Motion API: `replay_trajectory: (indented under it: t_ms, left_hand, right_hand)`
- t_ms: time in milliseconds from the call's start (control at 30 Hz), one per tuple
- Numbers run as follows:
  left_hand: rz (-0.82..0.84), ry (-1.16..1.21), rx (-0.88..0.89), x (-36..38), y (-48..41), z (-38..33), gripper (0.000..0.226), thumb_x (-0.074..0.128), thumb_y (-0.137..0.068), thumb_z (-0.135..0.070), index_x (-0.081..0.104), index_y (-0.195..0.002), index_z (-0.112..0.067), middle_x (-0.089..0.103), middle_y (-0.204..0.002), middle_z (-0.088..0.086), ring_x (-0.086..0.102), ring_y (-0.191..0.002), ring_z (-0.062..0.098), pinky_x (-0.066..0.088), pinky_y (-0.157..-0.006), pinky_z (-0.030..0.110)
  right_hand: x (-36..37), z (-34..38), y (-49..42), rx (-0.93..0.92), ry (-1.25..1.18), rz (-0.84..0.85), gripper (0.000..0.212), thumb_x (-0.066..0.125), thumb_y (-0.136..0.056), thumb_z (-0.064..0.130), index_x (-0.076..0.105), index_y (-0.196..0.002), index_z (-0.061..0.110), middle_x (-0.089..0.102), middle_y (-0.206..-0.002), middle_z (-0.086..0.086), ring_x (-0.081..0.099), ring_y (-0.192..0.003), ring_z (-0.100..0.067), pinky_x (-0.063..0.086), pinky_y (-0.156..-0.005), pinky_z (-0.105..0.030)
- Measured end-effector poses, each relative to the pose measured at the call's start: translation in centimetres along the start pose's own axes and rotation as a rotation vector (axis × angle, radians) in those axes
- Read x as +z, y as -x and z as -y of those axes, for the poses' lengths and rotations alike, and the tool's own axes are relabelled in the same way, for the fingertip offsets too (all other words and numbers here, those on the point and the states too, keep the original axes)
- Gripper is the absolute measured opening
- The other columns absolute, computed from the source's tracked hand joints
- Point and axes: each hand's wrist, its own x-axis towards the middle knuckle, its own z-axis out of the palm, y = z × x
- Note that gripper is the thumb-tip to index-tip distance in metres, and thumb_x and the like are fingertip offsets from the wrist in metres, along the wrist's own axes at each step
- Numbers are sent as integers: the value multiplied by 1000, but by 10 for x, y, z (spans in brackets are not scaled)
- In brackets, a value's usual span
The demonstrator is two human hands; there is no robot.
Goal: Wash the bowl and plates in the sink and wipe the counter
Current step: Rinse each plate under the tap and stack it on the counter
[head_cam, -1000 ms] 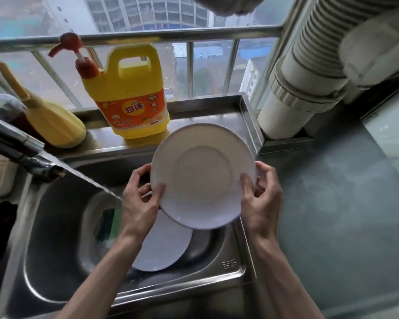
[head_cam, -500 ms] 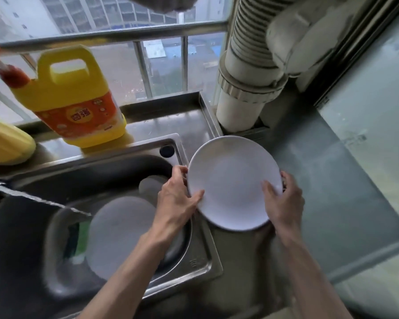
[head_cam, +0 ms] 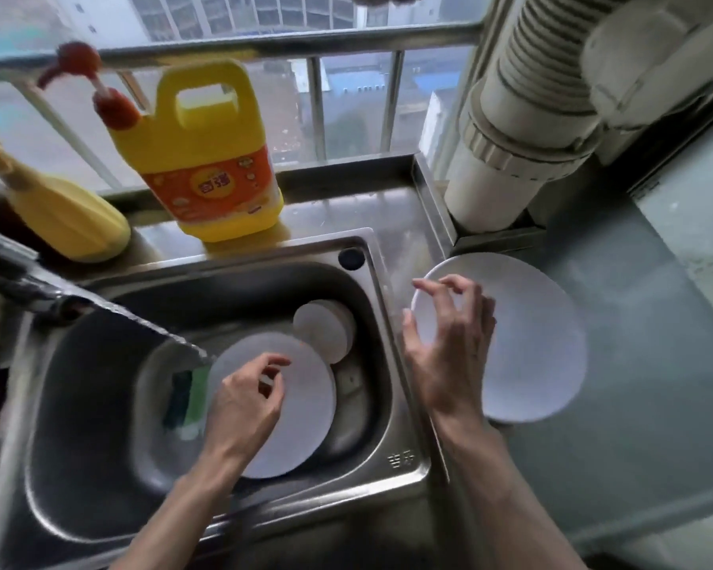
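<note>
Left hand (head_cam: 243, 405) is hovering, loosely curled and empty, over the sink plate (head_cam: 305, 429); right hand (head_cam: 449, 347), fingers relaxed and empty, is hanging over the counter plate (head_cam: 532, 343).

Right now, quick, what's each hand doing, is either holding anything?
Left hand: open, empty, over the plate in the sink.
Right hand: open, empty, above the plate on the counter.
</note>
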Motion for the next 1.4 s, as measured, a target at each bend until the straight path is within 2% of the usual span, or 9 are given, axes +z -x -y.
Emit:
replay_trajectory:
  t_ms: [67,133,233,333,500,667,867,1233,1400]
  left_hand:
    - [14,-58,-154,-18,5,36,24,69,-94,-18,67,-103,-40,72,-96,-12,67,-80,3,56,-76,30]
    - [52,-88,-286,-36,10,66,25,70,-92,-16,70,-103,-38,73,-98,-11,71,-87,13,56,-82,34]
    - [101,-144,-362,-53,17,100,29,70,-91,-18,72,-117,-29,75,-112,-6,69,-100,17,54,-87,34]
    - [116,-161,-402,-64,25,120,30,68,-90,-29,70,-120,-34,75,-115,-10,69,-109,21,55,-89,36]
    - [177,-162,-432,-67,28,137,38,65,-91,-33,62,-128,-39,71,-122,-8,66,-116,24,53,-93,39]
    - [230,-163,-378,-60,22,139,48,68,-93,-41,46,-135,-39,57,-129,1,61,-114,27,48,-86,41]
    - [257,-105,-369,-51,4,146,52,71,-87,-30,53,-135,-32,67,-121,8,60,-115,31,51,-91,41]
    - [238,-63,-383,-53,6,157,68,73,-87,-25,47,-149,-34,53,-142,9,55,-127,29,47,-101,38]
    - [232,-100,-404,-59,6,162,68,70,-90,-27,43,-152,-37,46,-147,9,55,-127,34,44,-105,45]
  right_hand:
    - [24,34,7,-138,-136,156,36,78,-89,16,69,-123,21,56,-119,-2,55,-110,-21,48,-97,-32]
    - [50,58,20,-141,-209,418,32,75,-91,16,68,-121,24,61,-113,2,63,-101,-19,54,-89,-34]
    - [86,75,42,67,-3,790,41,76,-92,27,61,-130,21,65,-123,-3,66,-110,-25,55,-93,-39]
    - [102,79,52,281,238,980,53,77,-93,34,54,-135,11,63,-130,-14,63,-119,-34,52,-92,-41]
    - [127,69,66,248,459,912,73,73,-94,26,30,-149,5,67,-126,-16,65,-118,-37,53,-89,-42]
    - [135,65,71,294,446,924,55,77,-90,28,50,-133,7,68,-124,-17,66,-116,-38,54,-88,-42]
    - [141,64,75,215,494,896,38,70,-94,19,56,-127,7,66,-125,-17,65,-117,-38,53,-89,-41]
    - [138,67,78,294,432,896,31,71,-92,23,61,-118,9,67,-121,-17,64,-116,-39,51,-88,-40]
    - [137,66,73,395,317,983,43,79,-88,33,59,-118,11,65,-118,-11,64,-113,-35,42,-77,-32]
